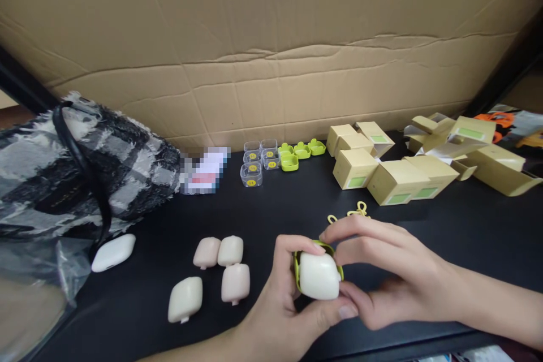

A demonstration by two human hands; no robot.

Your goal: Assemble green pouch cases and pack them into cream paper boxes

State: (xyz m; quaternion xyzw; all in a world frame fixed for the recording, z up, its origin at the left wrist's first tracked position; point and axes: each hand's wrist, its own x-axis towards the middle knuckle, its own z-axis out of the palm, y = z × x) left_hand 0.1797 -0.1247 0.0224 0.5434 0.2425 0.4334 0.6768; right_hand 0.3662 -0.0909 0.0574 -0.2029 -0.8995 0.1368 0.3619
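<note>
Between my two hands is a small cream-white rounded block (320, 276) with a little tab on its side, partly set in a lime-green cover (297, 277). My left hand (284, 308) grips the pair from the left, index finger over the top and thumb beneath. From the right, the fingertips of my right hand (394, 271) pinch the cover's edge and the block's tabbed side. Yellow loops (360, 208) lie just behind my right fingers. Left of my hands rest similar pale blocks, two pinkish (236, 283) and two cream (185, 298).
Along the back are clear plastic cups (251, 175), green covers (289, 162), and small cardboard boxes (390, 181). Opened boxes (496, 167) lie at right. On the left are a black-and-white plaid bag (127, 164), a white earbud case (113, 253) and clear plastic wrapping (63, 271).
</note>
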